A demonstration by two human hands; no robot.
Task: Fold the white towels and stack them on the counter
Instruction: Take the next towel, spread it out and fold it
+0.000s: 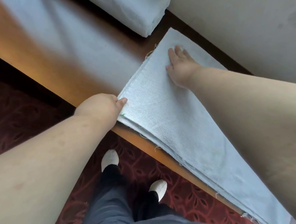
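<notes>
1. We see a long folded white towel (177, 127) lying along the front edge of the wooden counter (35, 56), running from the centre of the frame down to the lower right corner. Its layered edges line up with the counter's rim.
2. Our left hand (105, 105), at centre left, pinches the near corner of that towel: the thumb lies on top of the cloth and the other fingers are curled under the edge, out of sight.
3. Our right hand (180, 63), right of centre in the upper half, rests flat on the towel's far end with its fingers straight and spread, palm down, gripping nothing.
4. A second, unfolded towel (67, 38) lies spread over the counter in the upper left and upper centre of the frame, blurred.
5. A folded stack of towels (133, 8) sits at the top centre, against the pale wall (242, 12), well apart from the towel under our hands.
6. Below the counter, at the bottom of the frame, we see dark trousers (117, 214), two white slippers (110, 158) and a red patterned carpet (8, 111).
</notes>
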